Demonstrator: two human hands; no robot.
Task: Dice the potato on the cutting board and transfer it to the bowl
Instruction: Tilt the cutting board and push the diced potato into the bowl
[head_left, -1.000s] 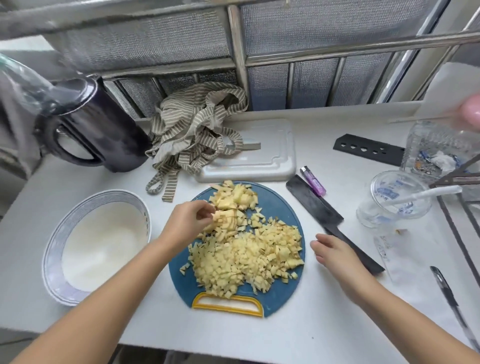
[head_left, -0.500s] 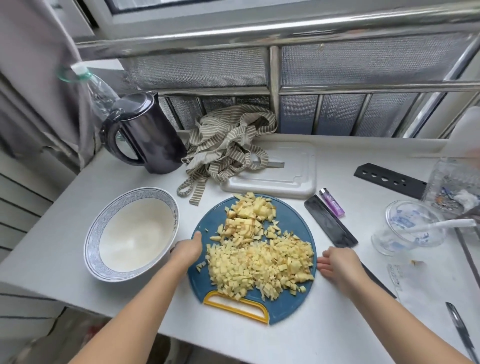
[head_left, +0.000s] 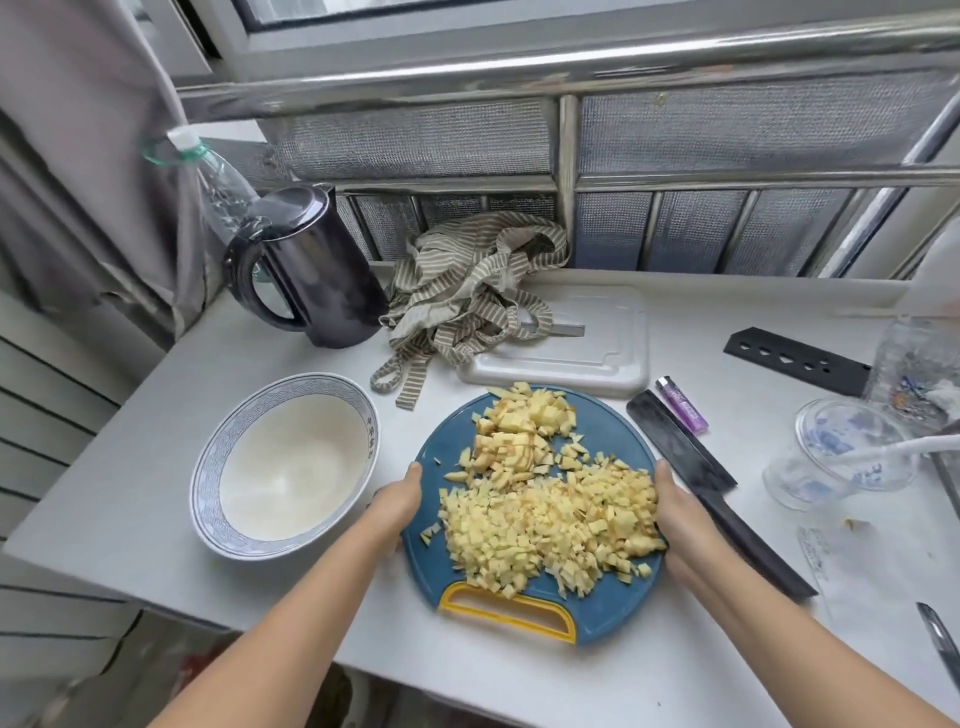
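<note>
Dicing looks finished. The potato (head_left: 545, 519) lies as a heap of small cubes over the middle and 12 o'clock part of the round board (head_left: 610, 436); a few pieces near 12 o'clock look coarser. None is in the bowl (head_left: 205, 483), which stands just beside the board at its 9 o'clock, rims nearly touching.

Step in hand: the transfer.
- Left hand (head_left: 400, 504) clasps the board's rim at 9 o'clock, thumb on top; the other fingers are hidden below.
- Right hand (head_left: 680, 512) does the same at 3 o'clock, thumb along the edge, against the heap.
- Knife (head_left: 680, 452) lies on the table at the board's 3 o'clock, held by no one.

Next move, as I judge it: lift the board level, carry it toward 9 o'clock over the bowl, then tilt. Loose cubes near the rim could spill early. One hand will likely have to let go to push the heap off.
</note>
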